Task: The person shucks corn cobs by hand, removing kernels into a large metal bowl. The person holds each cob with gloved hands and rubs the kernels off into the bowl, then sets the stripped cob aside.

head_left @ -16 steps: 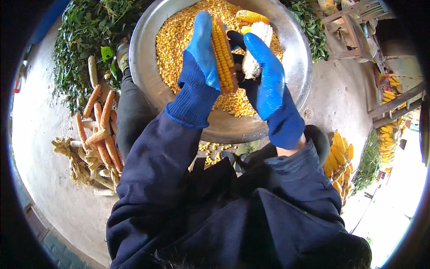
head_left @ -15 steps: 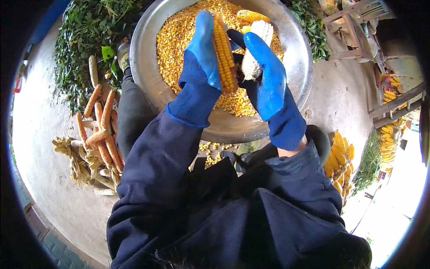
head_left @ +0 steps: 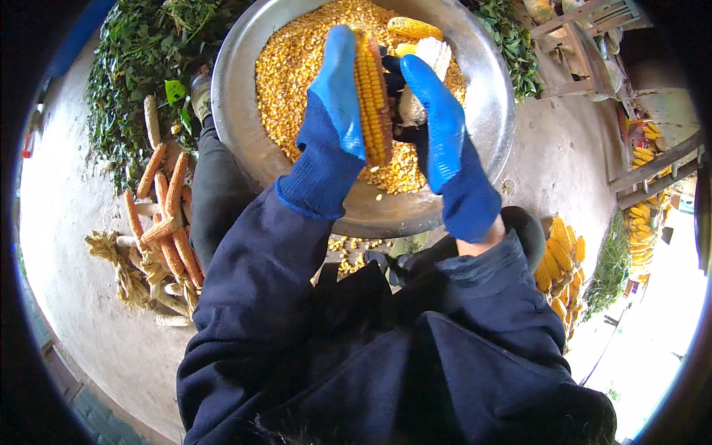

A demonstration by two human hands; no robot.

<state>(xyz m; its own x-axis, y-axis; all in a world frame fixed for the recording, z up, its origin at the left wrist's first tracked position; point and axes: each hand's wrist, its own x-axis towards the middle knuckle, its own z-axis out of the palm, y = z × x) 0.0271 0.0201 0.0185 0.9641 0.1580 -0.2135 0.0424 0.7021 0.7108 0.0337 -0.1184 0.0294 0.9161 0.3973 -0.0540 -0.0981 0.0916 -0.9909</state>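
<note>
Both hands are sitting slightly nearer the body than half a second ago. The left hand [head_left: 337,89], in a blue-coated knit glove, is clamping its fingers around a long yellow corn ear [head_left: 368,104]; the right hand [head_left: 441,122], gloved alike, is gripping a pale bare cob [head_left: 411,110] just beside it, contact unclear. The person seems to be rubbing kernels off, which is calling for steady holding and firm pressing above the loose yellow kernels [head_left: 297,81] in the wide silver metal basin [head_left: 493,111].

Pale floor [head_left: 549,163] with cobs [head_left: 173,187], leaves [head_left: 122,111], scattered kernels [head_left: 348,265]
</note>
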